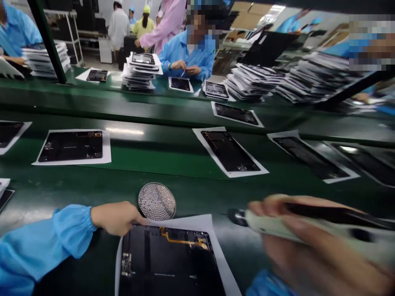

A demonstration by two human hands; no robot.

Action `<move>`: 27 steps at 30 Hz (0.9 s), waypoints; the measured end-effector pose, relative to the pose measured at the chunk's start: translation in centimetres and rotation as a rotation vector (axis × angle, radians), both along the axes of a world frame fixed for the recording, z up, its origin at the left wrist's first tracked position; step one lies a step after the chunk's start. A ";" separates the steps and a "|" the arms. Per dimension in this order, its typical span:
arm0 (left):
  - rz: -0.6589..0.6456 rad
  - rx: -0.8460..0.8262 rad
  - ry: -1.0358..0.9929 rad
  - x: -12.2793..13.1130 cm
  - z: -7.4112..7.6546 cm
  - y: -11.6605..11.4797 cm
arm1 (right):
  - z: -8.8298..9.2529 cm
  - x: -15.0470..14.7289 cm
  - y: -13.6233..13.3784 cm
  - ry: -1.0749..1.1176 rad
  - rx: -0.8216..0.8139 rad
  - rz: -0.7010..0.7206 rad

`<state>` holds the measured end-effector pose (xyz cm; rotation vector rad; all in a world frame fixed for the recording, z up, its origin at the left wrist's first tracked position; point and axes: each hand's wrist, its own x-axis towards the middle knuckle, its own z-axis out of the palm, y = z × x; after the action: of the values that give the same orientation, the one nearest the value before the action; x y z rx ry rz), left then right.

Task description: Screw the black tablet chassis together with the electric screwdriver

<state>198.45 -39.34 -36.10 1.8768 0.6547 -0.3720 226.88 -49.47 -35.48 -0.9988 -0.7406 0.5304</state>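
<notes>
Two hands: both are the wearer's own, in light blue sleeves, and they lie well apart, one on each side of the landmark.
Landmark: an opened black tablet shell with an orange flex cable along its top [169, 263] lies on a white paper sheet [216, 246], low in the middle of the head view.
Left hand: the left hand [115, 218] rests at the shell's upper left corner with its fingers curled and the tips on the edge. I cannot tell whether it pinches anything.
Right hand: the right hand [308, 242], blurred, is to the right of the shell, closed around an off-white electric screwdriver with a black grip [277, 226]. The tool's dark tip points left, just beside the sheet's upper right corner.
Screw dish: a round silver metal dish of tiny screws [156, 201] sits just beyond the shell's top edge, touching the sheet and near the left fingertips.
Belt: a dark green conveyor belt [173, 172] lies under the shell and runs left to right.
Other shells: more black shells on white sheets [72, 146] [230, 151] lie farther out than the landmark, apart from each other.
Stacks: piles of sheets and shells [140, 72] stand well beyond it.
Co-worker: a person in a blue coat [182, 51] sits far beyond the shell, both hands together.
</notes>
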 end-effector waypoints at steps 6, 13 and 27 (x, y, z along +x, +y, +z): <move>-0.272 0.581 0.026 0.2 -1.9 -2.2 | -4.1 -5.6 4.4 0.040 -0.044 0.290; -0.268 0.951 0.013 3.8 -2.7 -5.5 | -6.3 -4.9 4.4 0.003 -0.064 0.360; -0.320 0.783 0.056 5.9 -2.3 -6.1 | -6.7 -3.3 3.6 -0.029 -0.082 0.370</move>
<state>204.35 -45.45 -38.45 2.7438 0.5786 -0.4061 223.59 -45.90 -42.13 -0.9506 -0.9426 0.8737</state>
